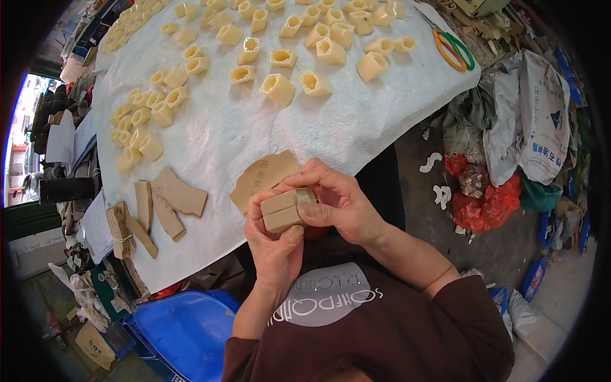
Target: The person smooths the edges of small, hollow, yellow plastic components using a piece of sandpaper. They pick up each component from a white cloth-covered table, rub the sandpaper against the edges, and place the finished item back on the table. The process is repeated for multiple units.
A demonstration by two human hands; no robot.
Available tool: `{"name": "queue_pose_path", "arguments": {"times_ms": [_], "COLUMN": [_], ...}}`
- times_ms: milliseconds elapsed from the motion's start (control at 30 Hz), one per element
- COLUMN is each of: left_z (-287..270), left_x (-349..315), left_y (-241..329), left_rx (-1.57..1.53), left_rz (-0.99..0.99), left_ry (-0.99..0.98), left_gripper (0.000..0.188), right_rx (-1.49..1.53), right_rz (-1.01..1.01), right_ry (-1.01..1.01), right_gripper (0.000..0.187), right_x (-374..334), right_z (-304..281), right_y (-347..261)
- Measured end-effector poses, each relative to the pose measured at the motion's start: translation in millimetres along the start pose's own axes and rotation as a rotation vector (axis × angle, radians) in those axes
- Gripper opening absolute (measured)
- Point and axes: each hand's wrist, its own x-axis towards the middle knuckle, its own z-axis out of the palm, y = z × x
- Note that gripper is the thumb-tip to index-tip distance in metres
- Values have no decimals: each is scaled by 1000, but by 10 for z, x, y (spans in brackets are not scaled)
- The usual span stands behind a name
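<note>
Close in front of my chest I hold a small tan block (279,212) with a straight seam along its face and a paler part at its right end. My left hand (275,251) is wrapped round its left side, thumb pressed on the lower edge. From the right, my right hand (347,207) grips the paler end with thumb and fingers. Just beyond my left fingers a flat tan sheet (254,181) with a torn-looking edge lies on the white-covered table (216,127). Flat tan pieces (181,194) and a tied bundle of tan strips (118,229) lie to the left.
Many pale yellow hollow pieces (278,89) stand across the table's far half. Scissors with orange and green handles (453,51) lie at the far right corner. A blue plastic chair (184,325) is at lower left; red bags (487,207) and white sacks (541,114) are on the right.
</note>
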Motion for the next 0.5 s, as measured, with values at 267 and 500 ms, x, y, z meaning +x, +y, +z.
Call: {"name": "queue_pose_path", "arguments": {"times_ms": [267, 500], "left_z": [-10, -241], "left_x": [43, 137], "left_y": [-2, 53], "left_rx": [-226, -122], "left_rz": [-81, -72], "left_ry": [-24, -396], "left_gripper": [60, 76], "right_rx": [-176, -260], "right_rz": [-93, 50], "right_ry": [16, -168], "right_gripper": [36, 68], "right_x": [16, 111], "right_z": [24, -140], "right_y": [47, -188]}}
